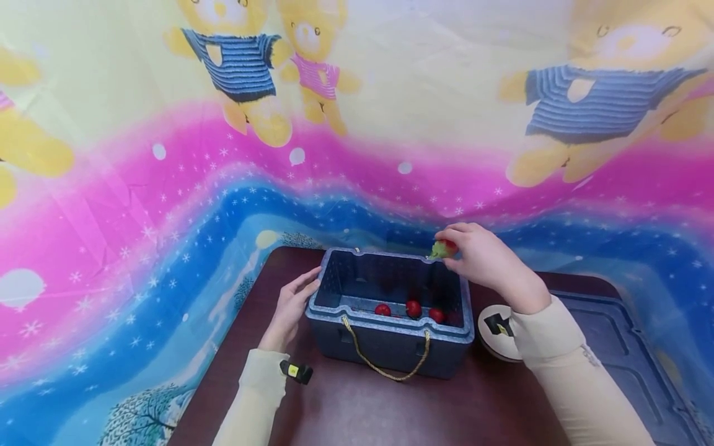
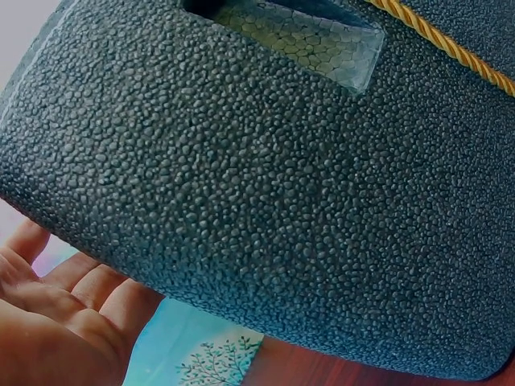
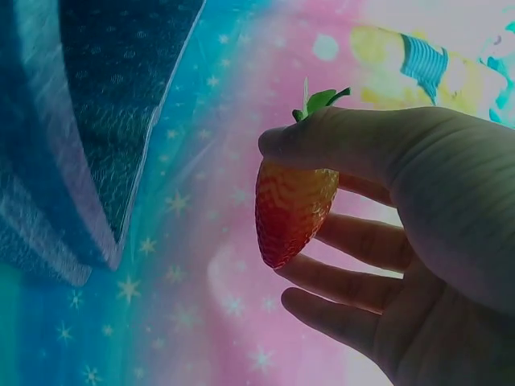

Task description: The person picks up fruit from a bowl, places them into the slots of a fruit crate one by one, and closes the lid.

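Observation:
A red strawberry [image 3: 294,211] with green leaves is pinched between thumb and fingers of my right hand [image 1: 484,259], at the far right rim of a dark foam box [image 1: 385,347]. In the right wrist view the fruit hangs tip down beside the box wall. My left hand [image 1: 292,305] rests against the box's left side, fingers straight along it; the left wrist view shows the pebbled box wall with that hand [image 2: 80,314] at its edge. Inside the box lie several red fruits [image 1: 413,308] on the floor.
A gold rope handle [image 1: 385,373] droops from the box front. To the right, a white round dish [image 1: 493,344] sits partly behind my right wrist, beside a dark box lid [image 1: 608,347]. All stand on a dark red table [image 1: 357,412] before a printed bear curtain [image 1: 390,124].

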Demonstrator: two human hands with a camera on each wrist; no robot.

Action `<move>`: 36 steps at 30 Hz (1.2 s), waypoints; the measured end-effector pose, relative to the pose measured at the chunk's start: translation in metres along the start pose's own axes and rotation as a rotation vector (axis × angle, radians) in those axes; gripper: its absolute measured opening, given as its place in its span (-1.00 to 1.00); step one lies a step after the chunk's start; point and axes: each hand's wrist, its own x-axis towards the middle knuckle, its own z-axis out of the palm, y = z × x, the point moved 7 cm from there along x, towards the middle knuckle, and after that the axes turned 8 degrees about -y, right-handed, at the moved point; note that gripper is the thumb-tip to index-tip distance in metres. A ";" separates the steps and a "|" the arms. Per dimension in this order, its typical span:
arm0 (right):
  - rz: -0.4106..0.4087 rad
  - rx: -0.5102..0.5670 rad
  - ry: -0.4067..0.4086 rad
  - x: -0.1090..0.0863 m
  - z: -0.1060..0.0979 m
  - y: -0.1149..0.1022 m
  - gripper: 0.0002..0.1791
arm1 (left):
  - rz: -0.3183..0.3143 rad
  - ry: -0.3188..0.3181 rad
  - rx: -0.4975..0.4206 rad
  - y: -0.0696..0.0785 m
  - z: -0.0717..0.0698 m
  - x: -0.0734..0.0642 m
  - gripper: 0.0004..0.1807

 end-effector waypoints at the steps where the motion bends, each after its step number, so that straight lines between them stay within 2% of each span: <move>1: -0.005 -0.004 -0.005 0.002 0.000 -0.002 -0.41 | -0.001 0.001 0.001 0.000 0.000 0.000 -0.52; 12: -0.055 -0.022 -0.039 0.020 0.003 -0.020 -0.41 | -0.006 -0.002 -0.015 -0.001 0.001 0.000 -0.54; 25: -0.131 -0.053 -0.092 0.029 0.011 -0.035 -0.47 | 0.022 -0.004 -0.013 0.003 0.001 -0.002 -0.53; 36: -0.128 -0.031 -0.156 0.031 0.019 -0.037 -0.47 | 0.029 -0.009 -0.004 0.003 0.001 -0.004 -0.53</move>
